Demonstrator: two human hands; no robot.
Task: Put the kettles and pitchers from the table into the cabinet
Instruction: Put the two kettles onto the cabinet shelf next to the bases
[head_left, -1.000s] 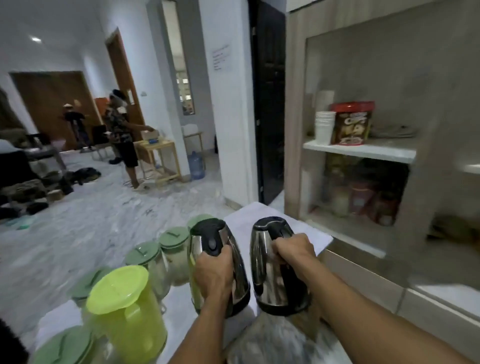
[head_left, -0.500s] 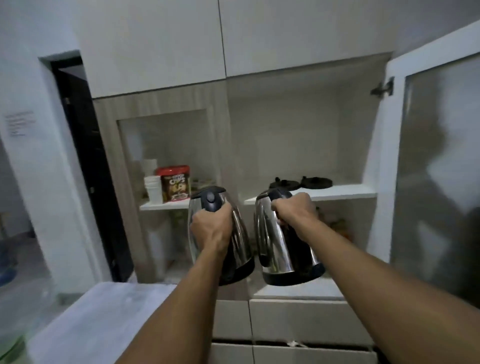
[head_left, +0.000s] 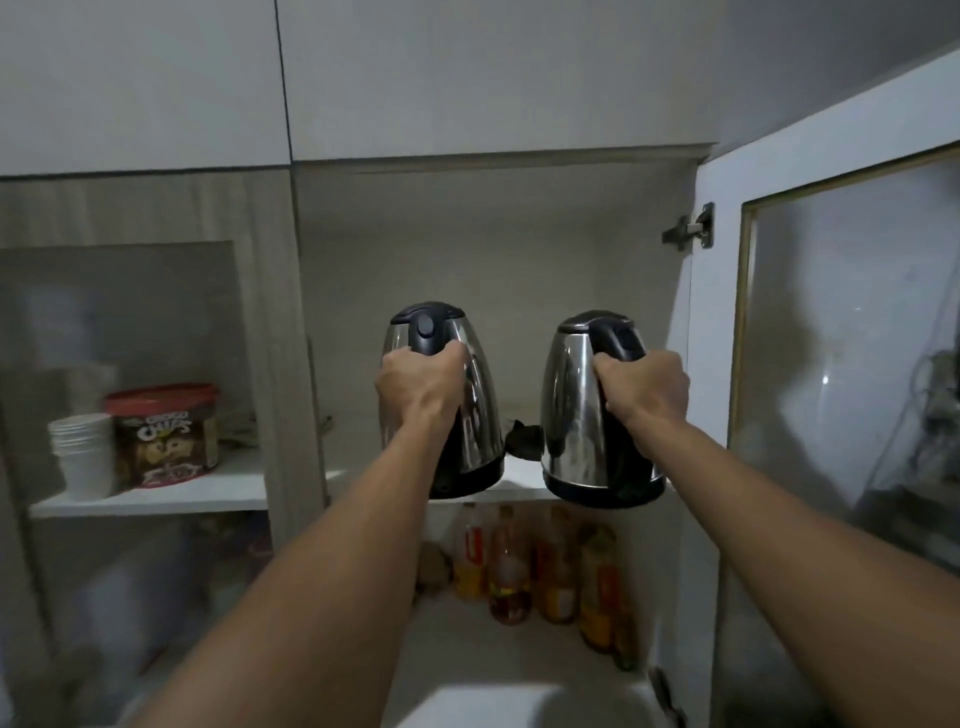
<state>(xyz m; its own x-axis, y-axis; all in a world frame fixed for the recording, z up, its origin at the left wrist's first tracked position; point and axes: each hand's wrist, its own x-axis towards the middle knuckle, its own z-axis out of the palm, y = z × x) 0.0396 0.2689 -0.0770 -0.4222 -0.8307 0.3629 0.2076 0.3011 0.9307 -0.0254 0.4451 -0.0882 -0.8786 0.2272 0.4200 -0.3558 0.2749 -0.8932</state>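
Our left hand (head_left: 415, 387) grips the left steel kettle (head_left: 447, 405) by its handle, and our right hand (head_left: 644, 387) grips the right steel kettle (head_left: 587, 415). Both kettles are upright at the front edge of the open cabinet's white shelf (head_left: 519, 475); we cannot tell if they touch it.

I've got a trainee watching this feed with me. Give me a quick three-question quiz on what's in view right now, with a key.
1. True or false: the left hand and the right hand each grip a handle of a stainless-steel electric kettle with black base and lid.
2. Multiple choice: what lies on the white shelf between the left steel kettle and the right steel kettle? A) a green pitcher B) a small black object C) a glass bottle
3. Fill in: the red-lidded brown snack tub stands beside a stack of white ___.

Key: 1 true; 2 B; 3 cups.
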